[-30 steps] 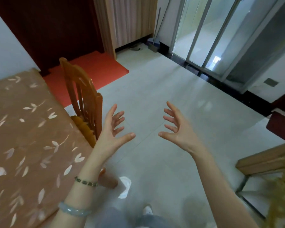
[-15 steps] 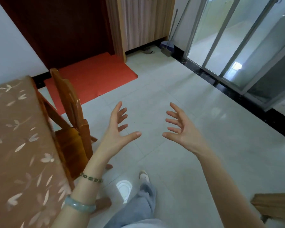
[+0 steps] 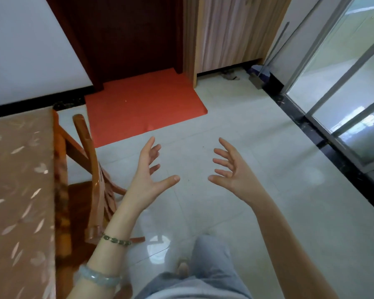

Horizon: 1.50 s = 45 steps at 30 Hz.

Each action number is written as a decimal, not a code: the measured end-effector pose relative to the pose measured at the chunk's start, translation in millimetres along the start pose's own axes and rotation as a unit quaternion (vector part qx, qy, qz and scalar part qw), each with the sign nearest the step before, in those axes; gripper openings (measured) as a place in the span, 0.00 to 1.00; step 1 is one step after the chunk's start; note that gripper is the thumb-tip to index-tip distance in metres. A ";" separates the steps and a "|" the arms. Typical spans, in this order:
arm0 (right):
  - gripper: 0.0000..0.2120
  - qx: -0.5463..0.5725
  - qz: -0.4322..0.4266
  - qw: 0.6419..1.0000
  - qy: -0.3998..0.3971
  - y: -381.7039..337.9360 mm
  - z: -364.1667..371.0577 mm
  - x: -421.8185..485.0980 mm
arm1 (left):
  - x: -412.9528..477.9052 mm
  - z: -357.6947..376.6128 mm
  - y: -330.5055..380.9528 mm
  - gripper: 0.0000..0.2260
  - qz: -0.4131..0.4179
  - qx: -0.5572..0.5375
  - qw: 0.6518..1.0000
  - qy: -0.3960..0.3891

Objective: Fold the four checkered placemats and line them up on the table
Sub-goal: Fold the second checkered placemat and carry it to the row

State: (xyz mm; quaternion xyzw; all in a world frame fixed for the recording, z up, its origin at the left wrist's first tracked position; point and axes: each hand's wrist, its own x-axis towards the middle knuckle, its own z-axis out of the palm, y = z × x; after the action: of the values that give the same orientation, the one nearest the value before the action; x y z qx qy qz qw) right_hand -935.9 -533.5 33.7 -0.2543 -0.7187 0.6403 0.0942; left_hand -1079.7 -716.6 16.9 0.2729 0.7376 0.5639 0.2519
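So the view swings round: the counter (image 3: 20,190) slides off to the left edge, the wooden chair (image 3: 95,180) follows it, and the red mat (image 3: 143,104) plus dark door (image 3: 127,33) now sit top centre. The glass sliding door (image 3: 343,93) shifts right, and a grey trouser leg (image 3: 209,255) steps into the bottom.
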 end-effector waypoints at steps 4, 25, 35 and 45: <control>0.42 -0.015 -0.008 0.999 -0.045 -7.5 -11.1 76.6 | 53.5 -2.7 -4.9 0.43 -0.021 -0.030 0.999 0.039; 0.43 -0.089 -0.062 0.956 -0.273 -85.8 -11.2 479.7 | 335.8 -68.0 -6.4 0.45 -0.070 -0.130 0.943 0.298; 0.44 -0.085 -0.077 0.931 -0.347 -130.5 124.6 658.9 | 452.8 -214.3 -42.0 0.44 -0.067 -0.116 0.914 0.383; 0.44 -0.075 -0.075 0.914 -0.392 -191.0 244.3 794.7 | 542.1 -354.6 -63.5 0.42 -0.071 -0.098 0.897 0.425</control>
State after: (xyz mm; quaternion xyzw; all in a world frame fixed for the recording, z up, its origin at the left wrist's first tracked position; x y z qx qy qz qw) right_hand -1773.2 -369.9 27.9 0.0655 -0.7608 0.6237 -0.1670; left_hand -1720.7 -604.1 4.8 -0.0718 0.7331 0.6760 -0.0209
